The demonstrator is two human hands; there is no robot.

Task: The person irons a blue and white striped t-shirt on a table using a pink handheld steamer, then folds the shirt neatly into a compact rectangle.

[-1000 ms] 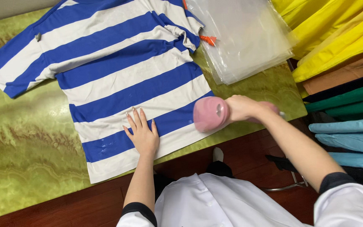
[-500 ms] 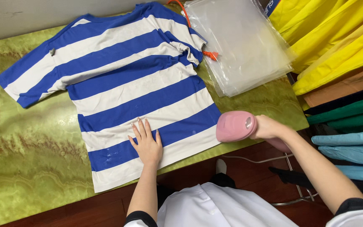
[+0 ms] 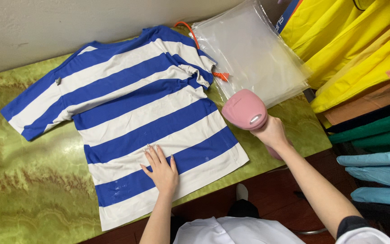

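Observation:
A blue and white striped t-shirt [image 3: 131, 113] lies spread flat on a green marbled table [image 3: 32, 190]. My left hand [image 3: 161, 168] rests palm down on the shirt's lower part, fingers together and pointing up the shirt. My right hand [image 3: 272, 133] grips a pink handheld steamer [image 3: 244, 110], which hovers just past the shirt's right edge, above the table. An orange cord [image 3: 190, 32] and orange tag [image 3: 222, 75] show near the shirt's right sleeve.
A stack of clear plastic bags [image 3: 253, 54] lies at the table's back right. Folded garments in yellow [image 3: 353, 49], brown, green and light blue [image 3: 375, 167] are piled to the right. A pale wall runs behind the table. Dark red floor lies below the front edge.
The pink steamer in my right hand has moved off the shirt's hem to the right and up. My left hand stays flat on the shirt. The view has shifted.

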